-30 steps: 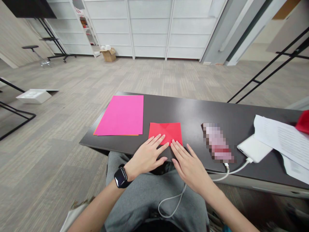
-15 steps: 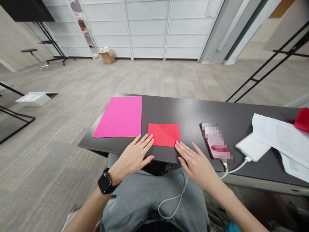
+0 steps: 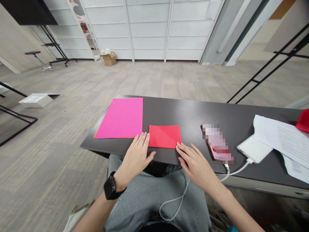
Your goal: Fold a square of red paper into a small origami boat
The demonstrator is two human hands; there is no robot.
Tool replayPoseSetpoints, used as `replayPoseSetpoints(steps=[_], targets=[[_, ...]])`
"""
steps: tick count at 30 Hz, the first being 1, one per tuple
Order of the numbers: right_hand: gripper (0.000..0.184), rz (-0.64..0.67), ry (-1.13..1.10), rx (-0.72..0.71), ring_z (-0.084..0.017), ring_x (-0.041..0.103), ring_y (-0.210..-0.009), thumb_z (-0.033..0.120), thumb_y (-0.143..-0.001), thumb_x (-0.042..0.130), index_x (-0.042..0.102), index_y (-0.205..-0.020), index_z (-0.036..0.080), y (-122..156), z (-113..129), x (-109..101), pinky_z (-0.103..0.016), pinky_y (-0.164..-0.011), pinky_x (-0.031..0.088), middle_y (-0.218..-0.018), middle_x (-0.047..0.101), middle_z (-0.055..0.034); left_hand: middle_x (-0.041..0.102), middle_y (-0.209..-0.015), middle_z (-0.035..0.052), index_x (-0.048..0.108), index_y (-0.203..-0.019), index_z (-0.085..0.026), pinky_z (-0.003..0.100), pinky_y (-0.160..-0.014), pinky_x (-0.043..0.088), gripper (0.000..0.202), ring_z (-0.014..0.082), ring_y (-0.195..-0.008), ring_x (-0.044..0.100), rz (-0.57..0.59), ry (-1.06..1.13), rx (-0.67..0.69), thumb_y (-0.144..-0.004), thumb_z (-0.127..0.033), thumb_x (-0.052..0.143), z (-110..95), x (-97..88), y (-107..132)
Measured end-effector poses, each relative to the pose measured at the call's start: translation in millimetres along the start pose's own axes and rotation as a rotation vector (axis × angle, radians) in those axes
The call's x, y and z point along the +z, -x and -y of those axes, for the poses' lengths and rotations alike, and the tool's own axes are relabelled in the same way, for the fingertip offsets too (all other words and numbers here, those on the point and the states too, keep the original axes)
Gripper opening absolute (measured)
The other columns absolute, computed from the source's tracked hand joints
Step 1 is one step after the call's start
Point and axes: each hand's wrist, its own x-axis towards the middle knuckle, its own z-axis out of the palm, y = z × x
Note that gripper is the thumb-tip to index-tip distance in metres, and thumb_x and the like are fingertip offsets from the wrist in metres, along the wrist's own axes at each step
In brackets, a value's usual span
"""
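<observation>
On dark table (image 3: pixel 217 117), hands (image 3: pixel 136 157) flattened, grasping nothing, spread to sides of red paper (image 3: pixel 164 136); earlier close together atop it.

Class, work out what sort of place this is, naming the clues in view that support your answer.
Probably an office or shared workroom: a dark wheeled screen, a long dark desk with printed sheets on it, and tall white panels beyond.

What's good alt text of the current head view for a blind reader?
A flat red paper rectangle lies on a dark grey tabletop, a person's left hand at its left edge and right hand at its lower right corner. Bright pink paper is to the left; to the right, a slim, pixelated phone, rectangular white power bank and printed white pages.
</observation>
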Motion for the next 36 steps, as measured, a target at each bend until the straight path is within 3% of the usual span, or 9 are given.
replayPoseSetpoints(steps=[7, 11, 16, 20, 24, 26, 28, 33, 36], targets=[[0.038, -0.055, -0.162, 0.055, -0.025, 0.059, -0.127, 0.020, -0.099, 0.043, 0.060, -0.133, 0.023, -2, -3, 1, -0.054, -0.114, 0.042, -0.139, 0.061, -0.0109, 0.063, -0.129, 0.0168, 0.046, -0.139, -0.013, 0.054, -0.116, 0.037, 0.042, 0.0296, -0.125, 0.059, -0.135, 0.154, -0.203, -0.099, -0.028, 0.051, -16, 20.5, -26], [0.033, -0.222, -0.352, 0.207, -0.028, 0.056, -0.129, 0.024, -0.097, 0.048, 0.059, -0.128, 0.023, -16, -13, 10, -0.051, -0.107, 0.048, -0.138, 0.054, -0.0146, 0.059, -0.120, 0.0104, 0.035, -0.146, -0.022, 0.049, -0.107, 0.048, 0.061, 0.0259, -0.117, 0.060, -0.255, 0.449, -0.265, -0.091, -0.018, 0.061, -12, 28.6, -35], [0.076, -0.413, -0.584, 0.423, -0.027, 0.065, -0.105, 0.029, -0.086, 0.064, 0.028, -0.152, 0.018, -47, -29, 23, -0.049, -0.093, 0.056, -0.121, 0.062, -0.0152, 0.050, -0.115, 0.0048, 0.028, -0.152, -0.028, 0.042, -0.101, 0.053, 0.080, 0.0202, -0.108, 0.060, -0.336, 0.665, -0.307, -0.083, -0.010, 0.066, -8, 29.6, -43], [0.082, -0.442, -0.802, 0.441, -0.021, 0.066, -0.084, 0.032, -0.081, 0.068, 0.028, -0.151, 0.019, -57, -33, 21, -0.038, -0.075, 0.059, -0.102, 0.065, -0.0076, 0.052, -0.114, 0.0046, 0.034, -0.149, -0.028, 0.040, -0.097, 0.056, 0.077, 0.0196, -0.107, 0.060, -0.348, 0.724, -0.279, -0.081, -0.009, 0.067, -5, 28.1, -41], [0.032, -0.419, -0.811, 0.369, -0.020, 0.065, -0.083, 0.029, -0.084, 0.065, 0.061, -0.115, 0.020, -53, -26, 5, -0.036, -0.075, 0.057, -0.094, 0.065, -0.0058, 0.053, -0.123, 0.0076, 0.028, -0.150, -0.026, 0.042, -0.100, 0.055, 0.090, 0.0220, -0.114, 0.060, -0.380, 0.795, -0.282, -0.076, -0.015, 0.077, -3, 29.9, -37], [0.007, -0.404, -0.773, 0.274, -0.021, 0.065, -0.089, 0.024, -0.087, 0.058, 0.065, -0.089, 0.022, -50, -21, -5, -0.038, -0.082, 0.055, -0.095, 0.067, -0.0070, 0.051, -0.136, 0.0117, 0.021, -0.153, -0.026, 0.047, -0.108, 0.050, 0.103, 0.0260, -0.126, 0.056, -0.358, 0.807, -0.257, -0.071, -0.019, 0.082, -2, 27.8, -34], [0.011, -0.402, -0.765, 0.205, -0.022, 0.067, -0.094, 0.019, -0.086, 0.056, 0.062, -0.078, 0.023, -46, -19, -14, -0.040, -0.087, 0.053, -0.095, 0.069, -0.0071, 0.047, -0.147, 0.0146, 0.020, -0.154, -0.025, 0.051, -0.113, 0.045, 0.104, 0.0282, -0.135, 0.051, -0.326, 0.808, -0.221, -0.071, -0.020, 0.083, 0, 22.4, -31], [0.012, -0.256, -0.760, 0.139, -0.024, 0.069, -0.100, 0.014, -0.081, 0.054, 0.055, -0.073, 0.024, -36, -26, -16, -0.043, -0.090, 0.053, -0.105, 0.073, -0.0089, 0.056, -0.145, 0.0086, 0.060, -0.128, -0.025, 0.050, -0.117, 0.041, 0.048, 0.0238, -0.143, 0.045, -0.142, 0.650, 0.160, -0.085, -0.003, 0.058, 11, 6.9, -17], [0.018, -0.126, -0.710, 0.097, -0.024, 0.069, -0.106, 0.008, -0.077, 0.046, 0.056, -0.077, 0.023, -28, -40, -11, -0.045, -0.093, 0.053, -0.110, 0.074, -0.0092, 0.060, -0.142, 0.0074, 0.067, -0.120, -0.023, 0.046, -0.115, 0.044, 0.038, 0.0232, -0.140, 0.049, 0.028, 0.481, 0.301, -0.086, -0.006, 0.060, 13, 4.6, -9]])
